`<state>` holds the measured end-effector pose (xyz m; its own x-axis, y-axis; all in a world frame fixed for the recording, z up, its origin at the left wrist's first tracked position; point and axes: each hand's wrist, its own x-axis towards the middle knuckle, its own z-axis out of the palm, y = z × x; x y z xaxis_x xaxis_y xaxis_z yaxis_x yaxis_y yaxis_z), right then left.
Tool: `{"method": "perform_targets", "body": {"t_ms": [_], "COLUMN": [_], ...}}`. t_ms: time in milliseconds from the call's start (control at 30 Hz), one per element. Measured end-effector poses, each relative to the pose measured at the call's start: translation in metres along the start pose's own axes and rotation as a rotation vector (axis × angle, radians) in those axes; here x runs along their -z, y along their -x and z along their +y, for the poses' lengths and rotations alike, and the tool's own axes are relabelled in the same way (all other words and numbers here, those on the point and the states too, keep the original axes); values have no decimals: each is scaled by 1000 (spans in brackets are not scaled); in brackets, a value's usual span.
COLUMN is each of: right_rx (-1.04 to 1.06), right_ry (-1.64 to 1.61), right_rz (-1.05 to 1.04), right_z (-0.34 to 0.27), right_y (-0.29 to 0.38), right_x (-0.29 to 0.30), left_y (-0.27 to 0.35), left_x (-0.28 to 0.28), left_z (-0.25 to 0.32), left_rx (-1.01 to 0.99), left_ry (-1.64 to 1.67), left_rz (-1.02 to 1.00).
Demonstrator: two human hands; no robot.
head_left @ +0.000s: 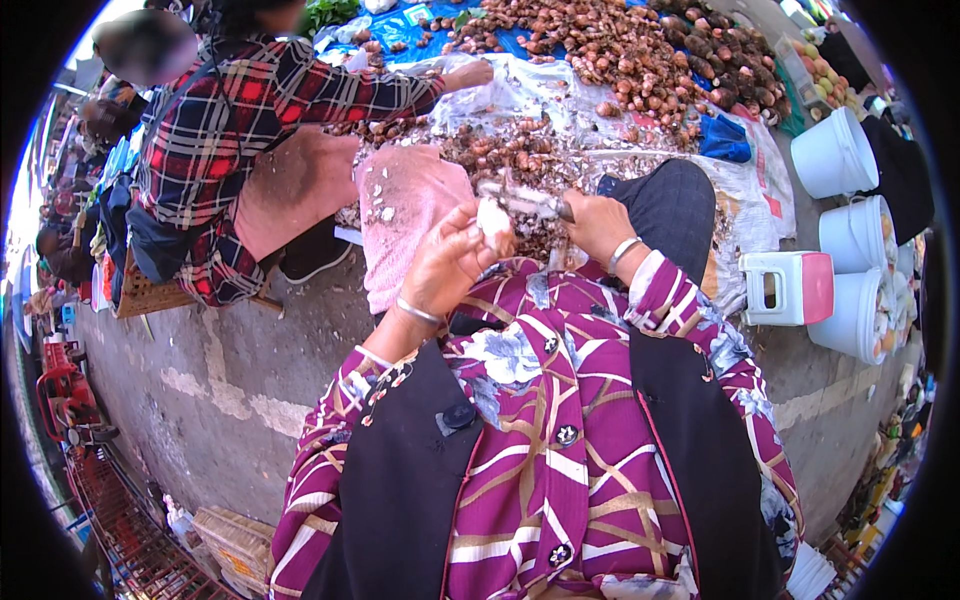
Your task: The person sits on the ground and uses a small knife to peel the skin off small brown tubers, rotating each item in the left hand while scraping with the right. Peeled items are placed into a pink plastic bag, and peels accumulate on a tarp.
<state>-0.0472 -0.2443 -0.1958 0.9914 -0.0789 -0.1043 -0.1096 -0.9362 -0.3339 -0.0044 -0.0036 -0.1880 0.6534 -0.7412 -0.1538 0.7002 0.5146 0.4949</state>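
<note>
My left hand [444, 259] holds a small tuber [493, 223], apparently taro, pale and peeled over most of what shows. In my right hand [604, 229] is the dark handle of a peeler or knife [529, 201]; its blurred metal end reaches left to the top of the tuber. I cannot tell whether the blade touches it. A pink towel [409, 217] dotted with peel scraps covers my left leg. Between my knees and beyond lie brown, unpeeled tubers [517, 150] among pale and brown peelings on a plastic sheet [540, 86].
A large heap of brown tubers [637, 56] spreads beyond the sheet. At left a person in a plaid shirt [217, 127] reaches an arm towards the sheet. White buckets [834, 154] and a white stool with a pink top [780, 289] stand at right. A blue bag [724, 138] lies nearby.
</note>
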Motion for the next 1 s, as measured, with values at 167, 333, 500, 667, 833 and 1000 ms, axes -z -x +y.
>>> {"method": "perform_targets", "body": {"t_ms": [167, 333, 500, 667, 833, 1000], "right_rx": [-11, 109, 104, 26, 202, -29], "right_ry": [-464, -404, -141, -196, -177, -89], "right_rz": [126, 112, 48, 47, 94, -10], "right_z": [1, -27, -14, -3, -36, 2], "right_y": [1, 13, 10, 0, 1, -6], "right_x": [-8, 12, 2, 1, 16, 5], "left_y": [-4, -6, -8, -4, -8, 4], "left_x": [0, -6, 1, -1, -10, -6], "left_z": [4, 2, -1, 4, 10, 11], "left_rx": [-1, -25, -22, 17, -50, -29], "left_ry": [-15, -75, -167, -119, -253, -303], "left_rz": [62, 86, 41, 128, 176, 106]}}
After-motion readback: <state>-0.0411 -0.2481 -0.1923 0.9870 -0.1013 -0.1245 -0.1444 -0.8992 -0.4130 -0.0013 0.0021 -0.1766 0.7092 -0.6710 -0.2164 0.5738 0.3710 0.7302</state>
